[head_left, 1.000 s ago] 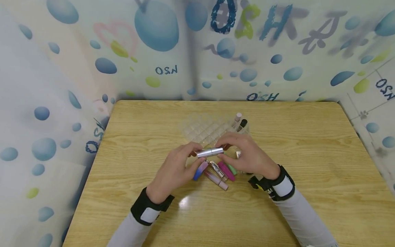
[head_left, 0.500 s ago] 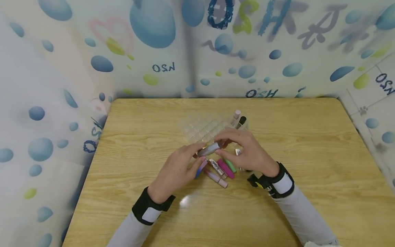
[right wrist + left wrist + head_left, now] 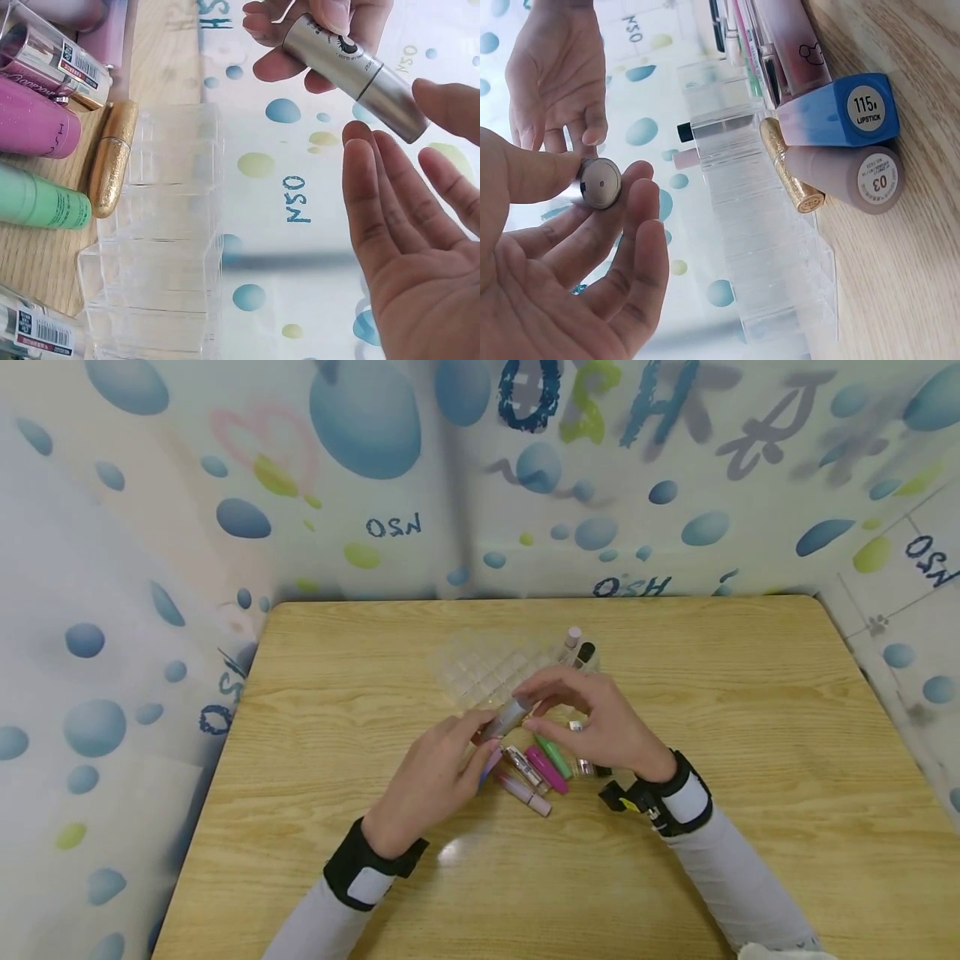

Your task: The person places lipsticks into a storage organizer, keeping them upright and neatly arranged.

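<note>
Left hand (image 3: 435, 768) pinches silver cosmetic tube (image 3: 366, 84) between thumb and fingers, tube held tilted above table (image 3: 300, 735). Right hand (image 3: 603, 727) loosely spread around tube's other end, fingers fairly straight; cannot tell whether it touches. Below hands, lying on wood: blue lipstick (image 3: 840, 112) marked 115, mauve tube (image 3: 847, 178) marked 03, magenta tube (image 3: 547, 769), green tube (image 3: 553, 756). Gold tube (image 3: 112, 161) lies just beside clear compartment organizer (image 3: 480, 672). Pink-capped tube (image 3: 573, 638) and black-capped tube (image 3: 586, 653) stand at organizer's right end.
</note>
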Available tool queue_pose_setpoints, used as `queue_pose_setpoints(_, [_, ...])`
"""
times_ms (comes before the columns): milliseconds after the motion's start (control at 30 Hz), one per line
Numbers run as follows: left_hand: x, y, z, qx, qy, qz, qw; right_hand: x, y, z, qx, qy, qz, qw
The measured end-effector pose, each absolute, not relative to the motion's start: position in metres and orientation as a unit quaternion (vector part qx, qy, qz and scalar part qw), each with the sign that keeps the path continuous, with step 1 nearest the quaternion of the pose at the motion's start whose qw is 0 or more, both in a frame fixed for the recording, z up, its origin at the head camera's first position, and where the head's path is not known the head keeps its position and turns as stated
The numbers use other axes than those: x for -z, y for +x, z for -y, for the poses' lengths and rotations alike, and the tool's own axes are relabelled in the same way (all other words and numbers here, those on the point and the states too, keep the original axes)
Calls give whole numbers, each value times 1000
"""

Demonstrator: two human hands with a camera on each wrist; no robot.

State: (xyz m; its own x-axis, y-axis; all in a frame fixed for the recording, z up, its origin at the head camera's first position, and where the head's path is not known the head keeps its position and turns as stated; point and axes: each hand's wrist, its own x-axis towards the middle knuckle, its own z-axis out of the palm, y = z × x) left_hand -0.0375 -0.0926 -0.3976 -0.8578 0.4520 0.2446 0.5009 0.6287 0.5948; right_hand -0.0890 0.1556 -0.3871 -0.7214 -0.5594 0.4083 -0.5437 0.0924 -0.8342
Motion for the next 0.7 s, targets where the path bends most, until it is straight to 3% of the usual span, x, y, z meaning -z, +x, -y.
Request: queue_pose_setpoints(700, [401, -34, 88, 336, -275, 901, 14, 387, -87, -153, 567, -403, -718, -15])
